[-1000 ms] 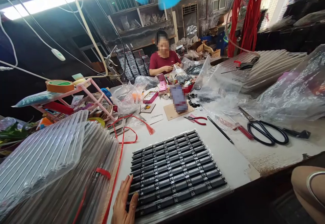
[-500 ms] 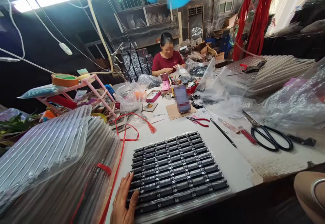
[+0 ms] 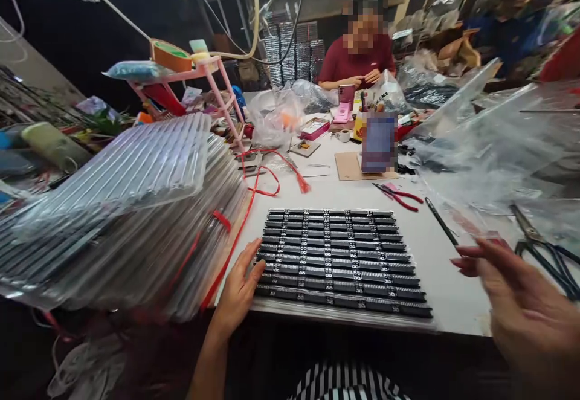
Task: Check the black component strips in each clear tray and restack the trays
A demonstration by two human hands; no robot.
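Note:
A clear plastic tray (image 3: 357,309) lies at the table's front edge, filled with rows of small black parts (image 3: 326,255) that have fine comb-like metal pins. My left hand (image 3: 240,279) rests against the tray's left edge, its fingers stretched along the side and the thumb over the corner parts. My right hand (image 3: 516,285), slightly blurred, hovers over the right of the table with fingers apart. Its fingertips are close to the lower end of a slim black pen-like tool (image 3: 440,220); whether they touch it I cannot tell.
Red-handled pliers (image 3: 403,197) lie beyond the tray, and black-handled scissors (image 3: 539,246) at the right. Stacked clear trays (image 3: 136,170) with red ribbon stand left. A phone-like device (image 3: 379,143) leans on a board. A person in a red shirt (image 3: 357,61) sits opposite, hands together.
My right hand has come from the lower right edge over the table by the black tool. My left hand stays at the tray's left edge. The view has tilted down and turned left.

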